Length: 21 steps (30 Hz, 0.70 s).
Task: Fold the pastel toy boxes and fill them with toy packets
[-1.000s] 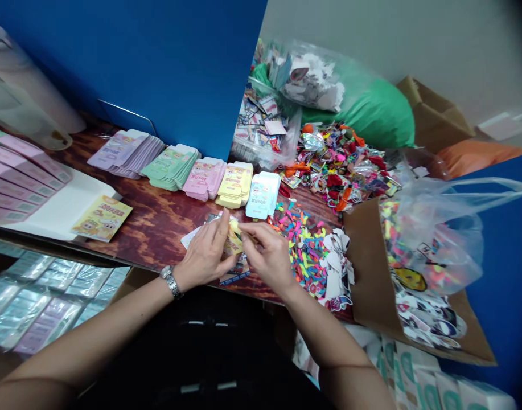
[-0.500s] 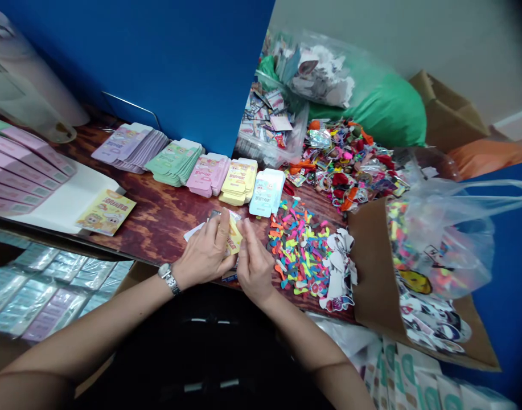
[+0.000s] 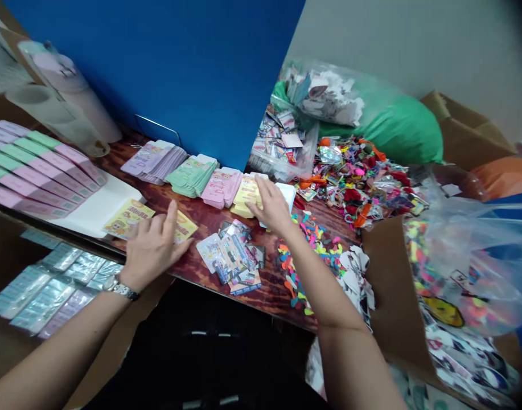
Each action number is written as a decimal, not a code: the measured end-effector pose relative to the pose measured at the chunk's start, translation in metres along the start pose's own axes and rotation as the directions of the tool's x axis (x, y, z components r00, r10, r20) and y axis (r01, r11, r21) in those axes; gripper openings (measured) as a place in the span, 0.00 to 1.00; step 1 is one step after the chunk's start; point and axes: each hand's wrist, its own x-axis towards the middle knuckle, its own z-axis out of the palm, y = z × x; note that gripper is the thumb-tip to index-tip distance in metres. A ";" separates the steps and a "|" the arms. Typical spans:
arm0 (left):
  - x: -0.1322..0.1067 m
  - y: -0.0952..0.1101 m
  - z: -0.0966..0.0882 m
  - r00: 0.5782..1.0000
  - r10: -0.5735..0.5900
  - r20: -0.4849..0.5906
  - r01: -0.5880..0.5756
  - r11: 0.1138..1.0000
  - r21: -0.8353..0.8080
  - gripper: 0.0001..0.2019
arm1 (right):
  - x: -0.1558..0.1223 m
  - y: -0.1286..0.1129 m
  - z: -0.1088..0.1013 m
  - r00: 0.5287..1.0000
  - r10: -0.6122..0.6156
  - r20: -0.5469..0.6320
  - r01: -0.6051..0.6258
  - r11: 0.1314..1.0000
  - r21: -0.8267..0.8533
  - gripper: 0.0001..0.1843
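My left hand (image 3: pixel 152 244) lies flat with fingers spread, its fingertips on a yellow printed packet (image 3: pixel 184 225) on the brown wooden table (image 3: pixel 201 219). A second yellow packet (image 3: pixel 126 218) sits just left of it on a white sheet. My right hand (image 3: pixel 272 206) reaches forward, fingers stretched over the stack of yellow flat boxes (image 3: pixel 246 195) and the pale blue-white stack (image 3: pixel 288 193) beside it. A loose pile of small picture cards (image 3: pixel 235 257) lies between my hands near the table's front edge.
Lilac (image 3: pixel 153 162), green (image 3: pixel 192 173) and pink (image 3: pixel 220 187) flat-box stacks line the blue partition (image 3: pixel 179 74). Coloured bits (image 3: pixel 305 256), hair ties (image 3: pixel 358 182), a cardboard box (image 3: pixel 384 285) and a plastic bag (image 3: pixel 469 250) crowd the right. Pink and green boxes (image 3: pixel 34 171) lie left.
Both hands were together on a yellow packet above the cards. Now the left hand has carried it left and laid it down; the right hand has reached forward to the stacks.
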 end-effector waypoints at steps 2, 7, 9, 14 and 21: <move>0.002 -0.020 0.004 0.997 -0.073 0.023 0.072 0.996 0.050 0.43 | 0.027 0.026 -0.001 0.980 0.063 0.189 -0.040 0.992 -0.121 0.46; 0.001 -0.049 0.013 0.984 -0.171 0.056 0.167 0.983 0.081 0.41 | 0.058 0.049 0.006 0.891 0.146 0.431 -0.037 0.967 -0.250 0.51; 0.000 -0.051 0.014 0.979 -0.194 0.054 0.191 0.980 0.065 0.40 | 0.058 0.047 0.008 0.893 0.131 0.430 -0.012 0.963 -0.268 0.51; 0.003 -0.044 0.015 0.983 -0.183 0.018 0.184 0.982 -0.041 0.42 | 0.058 0.044 0.010 0.919 0.109 0.379 0.007 0.957 -0.291 0.53; 0.023 -0.013 0.010 0.980 -0.082 -0.179 0.061 0.991 -0.118 0.38 | 0.066 0.043 0.009 0.925 0.079 0.372 0.034 0.957 -0.288 0.54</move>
